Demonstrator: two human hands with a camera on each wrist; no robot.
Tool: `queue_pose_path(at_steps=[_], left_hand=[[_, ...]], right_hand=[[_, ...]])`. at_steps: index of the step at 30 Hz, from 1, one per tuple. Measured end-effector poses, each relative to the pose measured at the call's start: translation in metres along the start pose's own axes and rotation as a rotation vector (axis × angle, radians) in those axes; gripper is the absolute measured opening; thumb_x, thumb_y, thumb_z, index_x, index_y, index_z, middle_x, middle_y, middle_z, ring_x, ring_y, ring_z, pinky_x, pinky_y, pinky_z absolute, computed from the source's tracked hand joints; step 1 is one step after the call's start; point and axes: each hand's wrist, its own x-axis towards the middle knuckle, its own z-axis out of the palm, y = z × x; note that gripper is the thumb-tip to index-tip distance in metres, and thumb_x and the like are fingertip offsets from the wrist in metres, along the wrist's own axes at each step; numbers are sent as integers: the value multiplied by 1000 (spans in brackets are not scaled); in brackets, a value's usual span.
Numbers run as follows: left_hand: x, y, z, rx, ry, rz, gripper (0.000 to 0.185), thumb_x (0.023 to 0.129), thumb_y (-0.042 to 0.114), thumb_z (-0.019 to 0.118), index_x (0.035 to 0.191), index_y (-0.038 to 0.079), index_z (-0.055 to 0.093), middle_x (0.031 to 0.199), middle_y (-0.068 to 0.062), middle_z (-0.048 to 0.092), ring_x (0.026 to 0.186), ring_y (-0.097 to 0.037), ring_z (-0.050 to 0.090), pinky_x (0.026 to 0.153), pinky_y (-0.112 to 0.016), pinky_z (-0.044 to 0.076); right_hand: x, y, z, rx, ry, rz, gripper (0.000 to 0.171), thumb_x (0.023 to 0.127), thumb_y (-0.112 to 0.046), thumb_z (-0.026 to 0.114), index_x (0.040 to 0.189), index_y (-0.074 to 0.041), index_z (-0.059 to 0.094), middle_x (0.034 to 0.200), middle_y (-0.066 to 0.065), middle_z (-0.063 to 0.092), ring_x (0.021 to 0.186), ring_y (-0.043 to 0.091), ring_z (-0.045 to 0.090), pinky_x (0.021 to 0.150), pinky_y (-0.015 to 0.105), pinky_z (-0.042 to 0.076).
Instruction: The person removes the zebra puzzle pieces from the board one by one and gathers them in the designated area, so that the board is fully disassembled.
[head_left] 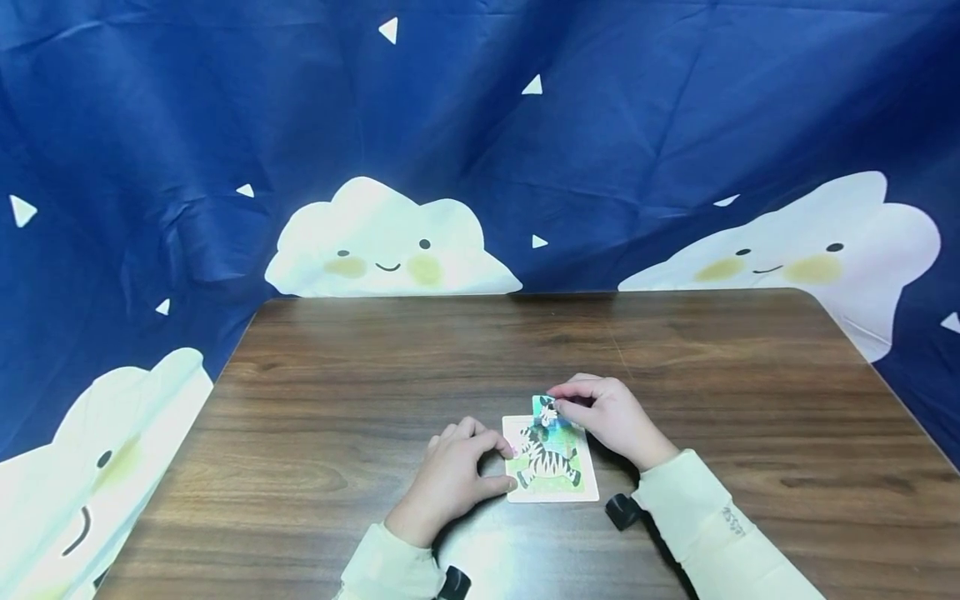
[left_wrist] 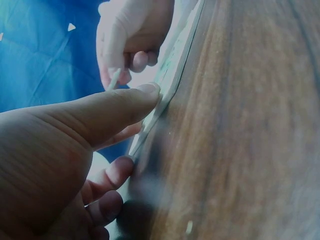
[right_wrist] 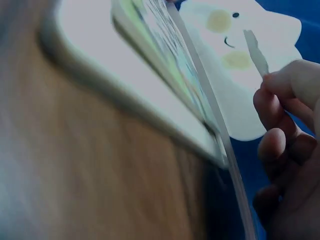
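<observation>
A square zebra jigsaw puzzle board (head_left: 551, 497) with a pale rim lies flat on the wooden table. My right hand (head_left: 611, 417) pinches a puzzle piece (head_left: 545, 412) printed with the zebra's head, between thumb and index finger. This piece is raised over the board's upper part; in the right wrist view the piece (right_wrist: 256, 52) appears edge-on. My left hand (head_left: 453, 471) rests at the board's left side. Its thumb (left_wrist: 120, 107) lies straight on the rim, with the index fingertip touching farther up that edge and the other fingers loosely bent.
The brown wooden table (head_left: 337, 375) extends around the board. Behind it hangs a blue curtain (head_left: 600, 150) with white clouds and triangles. Dark bands with small devices (head_left: 622, 511) sit at both wrists, by the pale sleeves.
</observation>
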Motion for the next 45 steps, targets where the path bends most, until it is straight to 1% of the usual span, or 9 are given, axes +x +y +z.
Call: queue_pose_path(at_steps=[4,8,12,16,21,28,33,38,45], left_hand=[[-1,-1,1,-5,3,-5,29,68,49,75,91,37,63,93,13,49,84,-10,44,74,-33,30],[-1,-1,2,-7,4,1,29,68,49,75,92,37,63,93,12,49,85,-9,44,75,-32,30],[-1,-1,1,-8,5,8,29,67,48,75,92,36,63,94,12,50,86,-10,45,74,-32,30],[-1,-1,0,-10,14,7,29,67,47,75,91,36,63,95,11,52,85,-11,45,74,-32,30],[0,0,-1,-9,6,6,28,68,47,75,91,36,63,95,11,52,86,-11,45,74,-32,30],[-1,1,-2,-15,10,8,29,67,46,76,91,34,64,95,11,51,87,-12,45,74,-32,30],[-2,0,-2,-17,12,12,29,67,46,75,91,35,64,94,12,51,87,-11,46,74,-32,30],[-2,-1,-1,-22,15,21,29,67,46,75,91,36,63,94,12,51,86,-11,45,74,-32,30],[-2,-1,0,-29,13,20,28,67,45,76,91,36,63,95,11,51,88,-12,45,74,-33,30]], right_hand=[[1,10,-8,-48,2,-32,17,84,-19,66,100,-20,72,88,-15,62,78,8,55,70,26,43],[-1,24,-18,-86,25,-35,15,84,-19,67,98,-22,72,84,-14,61,76,8,54,69,24,42],[-1,37,-31,-130,57,-33,16,85,-21,66,100,-21,72,89,-13,63,82,8,56,73,25,42],[3,49,-44,-155,86,2,18,86,-25,65,102,-19,72,95,-9,64,91,11,56,80,28,40],[8,58,-57,-133,64,61,22,87,-32,63,103,-20,71,100,-6,65,97,13,56,83,29,39],[19,71,-72,-176,31,57,23,88,-28,63,105,-15,71,103,3,67,101,23,58,87,41,40],[25,85,-88,-229,21,76,22,88,-26,64,104,-13,71,100,6,68,100,24,59,86,41,41],[28,92,-101,-257,20,65,22,87,-21,65,104,-9,71,99,9,69,98,25,59,83,38,41],[34,98,-109,-274,-19,104,23,87,-20,64,106,-8,70,104,10,68,105,28,57,90,44,39]])
